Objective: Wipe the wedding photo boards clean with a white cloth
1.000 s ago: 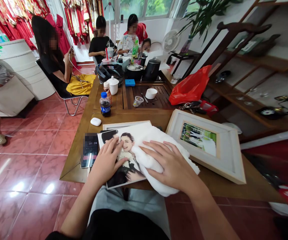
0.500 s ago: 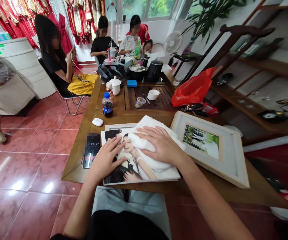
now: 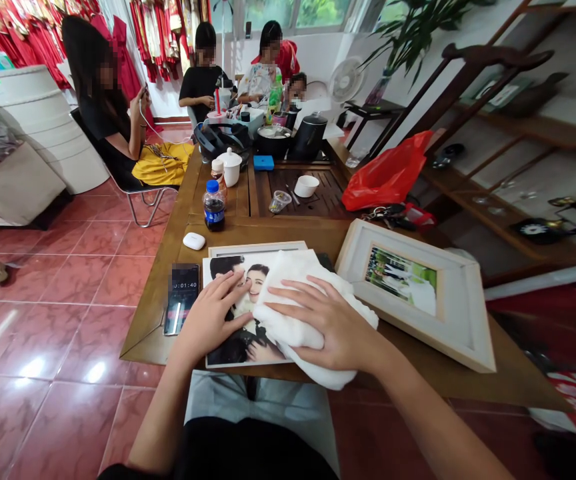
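Watching, left hand (image 3: 215,317): on my feed, laid flat, fingers spread on the photo print (image 3: 225,347); gripping nothing.
Right hand (image 3: 335,323): fingers extended over the white cloth (image 3: 284,327); I cannot tell whether it grips.
White cloth: bunched across the photo print's right side, overhanging its near edge.
Photo print: near table (image 3: 145,337) edge, between phone (image 3: 182,303) and framed picture (image 3: 402,279).

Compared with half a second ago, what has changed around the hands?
The right hand, spread on the white cloth, has drawn it back toward the person, past the near edge of the couple photo. The phone timer reads 1:40, up from 1:39. No new hold or release shows. The left hand stays on the photo; the framed picture stays put.
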`<state>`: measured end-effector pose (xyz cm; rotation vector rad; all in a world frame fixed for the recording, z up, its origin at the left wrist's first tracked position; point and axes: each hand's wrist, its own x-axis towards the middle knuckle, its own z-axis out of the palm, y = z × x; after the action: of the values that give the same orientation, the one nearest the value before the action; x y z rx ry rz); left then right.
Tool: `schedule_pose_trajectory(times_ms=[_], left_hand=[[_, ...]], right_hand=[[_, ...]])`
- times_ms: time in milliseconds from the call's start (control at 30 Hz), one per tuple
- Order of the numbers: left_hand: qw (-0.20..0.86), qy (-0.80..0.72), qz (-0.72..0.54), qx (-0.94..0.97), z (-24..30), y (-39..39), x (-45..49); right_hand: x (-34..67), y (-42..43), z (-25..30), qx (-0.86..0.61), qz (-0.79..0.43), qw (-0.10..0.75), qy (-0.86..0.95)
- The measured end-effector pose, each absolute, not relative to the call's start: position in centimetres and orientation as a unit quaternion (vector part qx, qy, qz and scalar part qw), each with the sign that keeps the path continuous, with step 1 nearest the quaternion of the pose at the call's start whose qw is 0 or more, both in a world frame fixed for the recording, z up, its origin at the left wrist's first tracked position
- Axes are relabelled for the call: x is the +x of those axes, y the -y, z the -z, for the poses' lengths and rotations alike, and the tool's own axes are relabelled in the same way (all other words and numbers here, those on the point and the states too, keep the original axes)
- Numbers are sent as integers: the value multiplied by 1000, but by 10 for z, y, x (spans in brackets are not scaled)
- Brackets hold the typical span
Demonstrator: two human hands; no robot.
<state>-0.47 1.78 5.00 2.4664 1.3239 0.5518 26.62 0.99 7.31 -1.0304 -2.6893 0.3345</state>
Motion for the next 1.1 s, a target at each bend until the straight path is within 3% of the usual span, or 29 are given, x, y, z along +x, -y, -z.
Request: schedule_pose_trajectory(times_ms=[433,900,1100], left_hand=[[145,-452,-219,852,-47,-19,-6],[139,-468,-206,848,-49,-18,-4],[144,-461,-207,851,-48,-20,-6]], right_hand=[[277,-68,-65,-444,-65,180,876],[290,10,-63,-420,-74,160,890],[295,4,-66,-436,-90,150,883]])
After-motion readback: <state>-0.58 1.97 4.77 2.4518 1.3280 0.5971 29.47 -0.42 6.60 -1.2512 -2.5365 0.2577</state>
